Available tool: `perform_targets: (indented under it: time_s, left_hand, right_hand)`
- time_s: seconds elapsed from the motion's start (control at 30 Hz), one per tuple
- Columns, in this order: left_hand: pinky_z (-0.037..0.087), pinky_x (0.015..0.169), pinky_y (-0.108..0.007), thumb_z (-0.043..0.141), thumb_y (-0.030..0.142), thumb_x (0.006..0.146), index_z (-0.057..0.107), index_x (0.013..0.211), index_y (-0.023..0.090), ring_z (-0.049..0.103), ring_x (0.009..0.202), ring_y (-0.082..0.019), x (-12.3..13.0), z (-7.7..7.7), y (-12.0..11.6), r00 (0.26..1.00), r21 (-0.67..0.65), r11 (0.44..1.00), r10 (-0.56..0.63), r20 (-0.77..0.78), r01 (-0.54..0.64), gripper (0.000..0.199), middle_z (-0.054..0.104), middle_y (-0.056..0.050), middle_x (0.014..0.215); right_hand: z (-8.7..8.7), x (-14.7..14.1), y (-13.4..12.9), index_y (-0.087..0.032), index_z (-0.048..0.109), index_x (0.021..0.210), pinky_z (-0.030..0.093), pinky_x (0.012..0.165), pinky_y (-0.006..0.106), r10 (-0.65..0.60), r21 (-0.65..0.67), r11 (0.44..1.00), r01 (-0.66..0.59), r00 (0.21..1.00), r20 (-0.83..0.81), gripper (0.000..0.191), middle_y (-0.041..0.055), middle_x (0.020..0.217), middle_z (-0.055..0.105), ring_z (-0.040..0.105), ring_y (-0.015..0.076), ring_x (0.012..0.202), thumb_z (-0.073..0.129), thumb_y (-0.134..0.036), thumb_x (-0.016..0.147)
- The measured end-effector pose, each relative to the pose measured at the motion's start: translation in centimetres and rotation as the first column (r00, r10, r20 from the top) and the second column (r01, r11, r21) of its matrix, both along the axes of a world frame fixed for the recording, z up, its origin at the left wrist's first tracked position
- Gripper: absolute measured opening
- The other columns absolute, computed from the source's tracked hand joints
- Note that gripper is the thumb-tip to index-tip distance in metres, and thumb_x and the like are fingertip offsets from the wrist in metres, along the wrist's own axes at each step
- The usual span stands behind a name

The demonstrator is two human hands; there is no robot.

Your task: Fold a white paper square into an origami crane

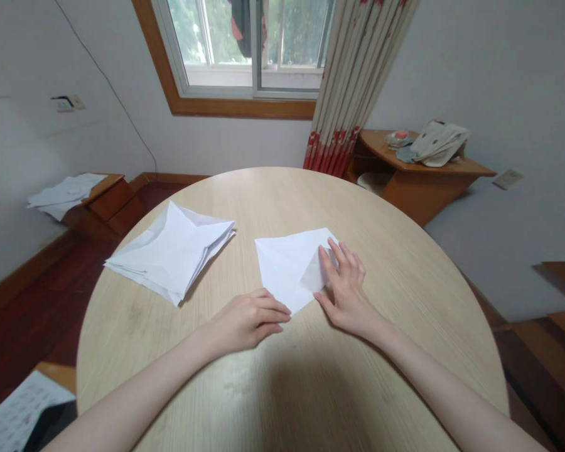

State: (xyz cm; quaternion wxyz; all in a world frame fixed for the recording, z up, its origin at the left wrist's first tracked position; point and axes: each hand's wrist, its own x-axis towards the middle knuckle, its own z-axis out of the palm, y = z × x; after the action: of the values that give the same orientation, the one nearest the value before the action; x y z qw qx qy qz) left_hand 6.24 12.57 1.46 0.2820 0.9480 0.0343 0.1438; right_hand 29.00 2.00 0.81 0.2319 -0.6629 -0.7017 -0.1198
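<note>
A white sheet of paper (287, 263) lies on the round table in front of me, with a folded flap showing at its right side. At the sheet's near corner, my left hand (252, 317) has its fingers closed together with the thumb beside them, gripping the corner. My right hand (346, 289) rests over the right edge and the flap, fingers spread and thumb apart, touching the paper. Part of the right corner is hidden beneath those fingers. To the left sits a stack of folded white papers (169, 251), pointed at the corners.
The pale wooden table (390, 263) carries the papers. Behind it are a window (258, 94) and a patterned curtain (353, 75). A corner shelf (433, 166) holds a cloth bag (440, 143). At left, papers (68, 191) lie on a small cabinet (106, 204).
</note>
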Motion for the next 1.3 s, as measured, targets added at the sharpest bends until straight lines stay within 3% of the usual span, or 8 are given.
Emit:
perform_targets:
  time_s: [0.5, 0.9, 1.17, 1.3]
  left_hand:
    - [0.049, 0.089, -0.030, 0.057, 0.023, 0.092, 0.070, 0.108, 0.018, 0.060, 0.098, -0.018, -0.1, 0.1, -0.1, 1.000, -0.004, 1.000, 0.000, 0.002, 0.000, 0.021, 0.071, -0.003, 0.110]
    - [0.049, 0.087, -0.033, 0.058, 0.023, 0.089, 0.069, 0.107, 0.018, 0.062, 0.098, -0.020, -0.2, 0.2, 0.1, 0.999, 0.045, 0.999, 0.028, 0.018, -0.028, 0.021, 0.070, -0.005, 0.109]
    - [0.046, 0.097, -0.040, 0.059, 0.029, 0.085, 0.051, 0.132, 0.018, 0.057, 0.114, -0.024, -0.4, 0.1, 0.4, 0.990, 0.105, 0.985, 0.141, -0.009, -0.139, 0.048, 0.060, -0.012, 0.129]
    - [0.046, 0.098, -0.043, 0.058, 0.027, 0.086, 0.048, 0.134, 0.017, 0.055, 0.114, -0.025, -0.4, 0.2, 0.5, 0.991, 0.099, 0.986, 0.135, -0.015, -0.133, 0.050, 0.058, -0.013, 0.130]
  right_hand:
    - [-0.1, -0.3, 0.1, -0.018, -0.016, 0.150, 0.017, 0.109, 0.063, 0.054, -0.016, 0.998, -0.054, 0.998, 0.029, 0.094, 0.0111, 0.159, -0.013, 0.003, 0.0373, 0.144, 0.048, -0.014, 0.081]
    - [-0.9, 0.5, 0.3, -0.026, -0.018, 0.149, 0.022, 0.105, 0.063, 0.049, 0.050, 0.998, -0.038, 0.965, -0.258, 0.093, 0.0157, 0.153, 0.022, 0.023, 0.0355, 0.138, 0.051, -0.038, 0.087]
    - [-0.9, 0.1, 0.2, -0.026, -0.009, 0.151, 0.031, 0.103, 0.057, 0.075, 0.112, 0.993, -0.040, 0.940, -0.332, 0.084, 0.0156, 0.142, 0.034, 0.034, 0.0311, 0.127, 0.049, -0.037, 0.091]
    - [-0.7, 0.1, 0.1, -0.026, -0.007, 0.151, 0.035, 0.099, 0.056, 0.050, 0.152, 0.988, 0.001, 0.944, -0.326, 0.084, 0.0143, 0.130, 0.042, 0.041, 0.0309, 0.118, 0.050, -0.037, 0.091]
